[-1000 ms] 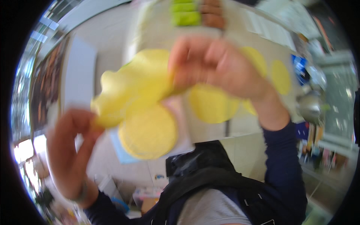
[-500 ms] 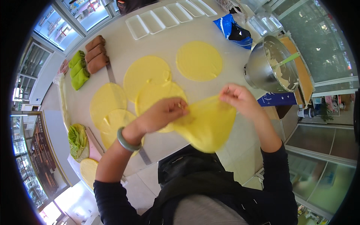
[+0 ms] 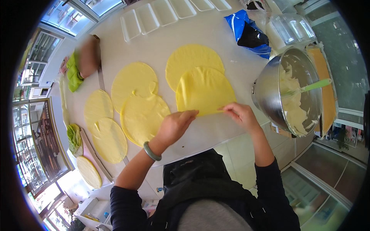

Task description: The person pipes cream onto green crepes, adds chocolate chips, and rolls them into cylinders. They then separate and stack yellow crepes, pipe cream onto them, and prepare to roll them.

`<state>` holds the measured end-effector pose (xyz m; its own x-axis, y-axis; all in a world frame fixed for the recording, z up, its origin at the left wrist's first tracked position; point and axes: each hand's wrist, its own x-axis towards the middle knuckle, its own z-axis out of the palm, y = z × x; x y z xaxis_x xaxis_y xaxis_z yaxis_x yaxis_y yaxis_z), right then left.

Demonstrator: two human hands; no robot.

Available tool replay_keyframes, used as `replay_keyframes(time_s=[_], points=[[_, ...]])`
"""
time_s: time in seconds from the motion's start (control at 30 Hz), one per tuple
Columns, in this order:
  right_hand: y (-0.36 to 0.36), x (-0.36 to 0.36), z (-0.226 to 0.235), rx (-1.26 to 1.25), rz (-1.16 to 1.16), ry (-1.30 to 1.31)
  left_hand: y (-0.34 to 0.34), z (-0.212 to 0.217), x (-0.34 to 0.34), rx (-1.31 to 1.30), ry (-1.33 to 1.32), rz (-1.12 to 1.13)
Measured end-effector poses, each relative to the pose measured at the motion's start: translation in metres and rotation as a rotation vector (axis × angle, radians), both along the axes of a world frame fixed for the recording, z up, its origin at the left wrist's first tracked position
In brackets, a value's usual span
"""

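A thin yellow crepe [image 3: 204, 90] lies at the right of the table, its far part overlapping another crepe [image 3: 192, 54] behind it. My left hand [image 3: 175, 125], with a grey-green bangle at the wrist, pinches the left end of its near edge. At the right end of that edge, my right hand [image 3: 241, 116] pinches with thumb and finger. The near edge looks straight between the hands. Left of it, two more crepes [image 3: 142, 119] overlap, and a further pair [image 3: 110, 140] lies beyond those.
To the right stands a metal mixing bowl [image 3: 266, 88] of cream with a green spatula [image 3: 316, 85]. White trays [image 3: 148, 19] line the back, near a blue bag [image 3: 239, 23]. Green rolls [image 3: 73, 73] sit at the far left; a stack of crepes [image 3: 88, 172] is at the near left.
The crepe, hanging blurred from both hands before, has come down onto the table over the far right crepe. My hands are lower and its near edge is stretched between them.
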<state>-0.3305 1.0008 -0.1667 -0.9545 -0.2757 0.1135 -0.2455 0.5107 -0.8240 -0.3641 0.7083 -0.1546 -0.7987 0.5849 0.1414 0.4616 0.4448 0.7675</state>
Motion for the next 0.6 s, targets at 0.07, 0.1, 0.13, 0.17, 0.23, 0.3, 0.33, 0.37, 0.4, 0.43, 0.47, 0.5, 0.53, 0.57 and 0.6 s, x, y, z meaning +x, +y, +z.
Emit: replay_keyframes(time_s=[0.07, 0.1, 0.13, 0.17, 0.23, 0.3, 0.33, 0.37, 0.4, 0.43, 0.47, 0.5, 0.53, 0.57, 0.6], points=[[0.006, 0.01, -0.012, -0.023, 0.045, -0.017, 0.004, -0.015, 0.012, 0.005, 0.062, -0.016], [0.008, 0.015, -0.015, -0.036, 0.067, -0.017, 0.004, -0.019, 0.017, -0.007, 0.096, -0.024], [0.009, 0.017, -0.019, -0.05, 0.087, -0.013, 0.004, -0.023, 0.019, -0.034, 0.119, -0.033], [0.01, 0.018, -0.022, -0.05, 0.11, 0.031, 0.004, -0.025, 0.02, -0.039, 0.17, -0.056], [0.01, 0.019, -0.027, -0.04, 0.152, 0.095, 0.003, -0.027, 0.019, -0.076, 0.243, -0.103], [0.011, 0.019, -0.03, 0.036, 0.188, 0.159, 0.001, -0.028, 0.019, -0.14, 0.304, -0.17], [0.011, 0.019, -0.03, 0.08, 0.217, 0.183, 0.0, -0.029, 0.019, -0.168, 0.337, -0.201], [0.011, 0.02, -0.03, 0.136, 0.239, 0.209, -0.001, -0.029, 0.021, -0.192, 0.348, -0.218], [0.011, 0.02, -0.029, 0.192, 0.272, 0.245, -0.001, -0.029, 0.023, -0.214, 0.366, -0.234], [0.012, 0.021, -0.027, 0.258, 0.295, 0.265, -0.002, -0.028, 0.026, -0.249, 0.356, -0.236], [0.013, 0.022, -0.025, 0.271, 0.327, 0.286, -0.003, -0.028, 0.028, -0.242, 0.359, -0.242], [0.013, 0.024, -0.022, 0.294, 0.348, 0.291, -0.004, -0.027, 0.032, -0.247, 0.334, -0.233], [0.013, 0.025, -0.019, 0.317, 0.369, 0.302, -0.005, -0.026, 0.035, -0.251, 0.31, -0.232], [0.013, 0.025, -0.016, 0.29, 0.356, 0.263, -0.006, -0.026, 0.035, -0.244, 0.298, -0.222], [0.013, 0.026, -0.013, 0.261, 0.341, 0.229, -0.007, -0.026, 0.036, -0.236, 0.286, -0.22]])
